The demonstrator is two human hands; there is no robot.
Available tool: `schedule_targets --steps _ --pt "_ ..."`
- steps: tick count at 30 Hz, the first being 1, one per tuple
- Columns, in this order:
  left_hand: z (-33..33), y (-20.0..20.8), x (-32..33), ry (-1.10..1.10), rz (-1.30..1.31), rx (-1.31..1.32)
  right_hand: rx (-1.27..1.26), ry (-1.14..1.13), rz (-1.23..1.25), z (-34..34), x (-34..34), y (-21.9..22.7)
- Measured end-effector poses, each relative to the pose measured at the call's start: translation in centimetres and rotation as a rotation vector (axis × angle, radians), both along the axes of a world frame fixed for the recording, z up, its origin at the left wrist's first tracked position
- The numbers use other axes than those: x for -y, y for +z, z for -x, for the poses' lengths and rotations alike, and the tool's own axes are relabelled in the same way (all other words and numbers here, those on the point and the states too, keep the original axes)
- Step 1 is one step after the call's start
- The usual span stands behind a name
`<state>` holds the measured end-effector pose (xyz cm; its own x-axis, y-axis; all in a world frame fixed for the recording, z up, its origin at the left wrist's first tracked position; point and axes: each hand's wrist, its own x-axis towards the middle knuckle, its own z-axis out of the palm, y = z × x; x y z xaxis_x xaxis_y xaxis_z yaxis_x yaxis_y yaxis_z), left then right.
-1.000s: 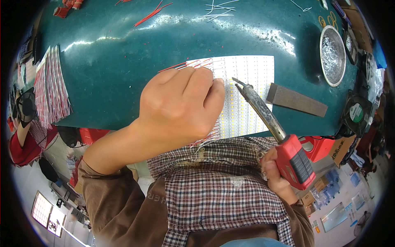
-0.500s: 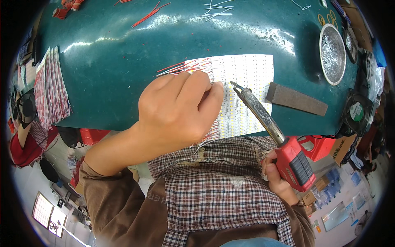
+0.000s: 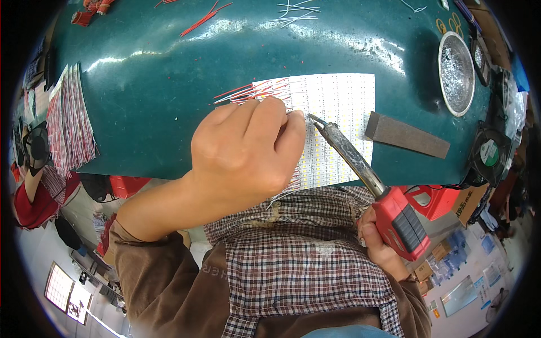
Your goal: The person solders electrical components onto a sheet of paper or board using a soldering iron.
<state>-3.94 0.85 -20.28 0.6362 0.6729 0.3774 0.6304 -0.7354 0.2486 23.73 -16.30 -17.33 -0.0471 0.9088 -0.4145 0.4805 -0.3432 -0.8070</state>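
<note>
A white LED strip panel [image 3: 338,129] with rows of small yellow chips lies at the table's near edge. Red and white wires [image 3: 236,93] stick out along its left side. Over that side, my left hand [image 3: 242,146] is closed, thumb and forefinger pinched together; whatever they grip is hidden under the fingers. My right hand [image 3: 378,242] is wrapped round the red and black handle of a soldering iron [image 3: 355,158]. The iron points up and left, its tip just right of my left fingertips, above the panel. Whether the tip touches the panel I cannot tell.
A dark rectangular block [image 3: 407,135] touches the panel's right side. Farther right are a metal bowl [image 3: 456,73] of silvery bits and a black fan [image 3: 489,152]. Wired strips [image 3: 70,121] lie far left. Loose red wires [image 3: 205,19] and white wires [image 3: 297,14] lie at the back.
The soldering iron has shifted slightly left, bringing its tip closer to my left fingertips. My left hand has barely moved and stays pinched.
</note>
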Motion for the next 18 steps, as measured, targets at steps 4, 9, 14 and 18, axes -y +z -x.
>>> schedule_targets --steps 4,9,14,18 --pt "-0.2 0.1 0.1 0.014 -0.006 -0.018 0.008 -0.003 0.019 0.0 -0.2 0.2" --pt "-0.3 0.2 0.1 0.018 -0.018 -0.032 -0.098 -0.059 0.074 -0.1 -0.5 0.6" --pt "-0.3 0.4 0.1 0.024 -0.005 -0.063 -0.102 -0.086 0.090 0.1 -0.6 0.8" --pt "0.4 1.9 -0.2 0.037 0.118 -0.078 -0.126 -0.078 0.063 -0.2 -0.6 0.7"
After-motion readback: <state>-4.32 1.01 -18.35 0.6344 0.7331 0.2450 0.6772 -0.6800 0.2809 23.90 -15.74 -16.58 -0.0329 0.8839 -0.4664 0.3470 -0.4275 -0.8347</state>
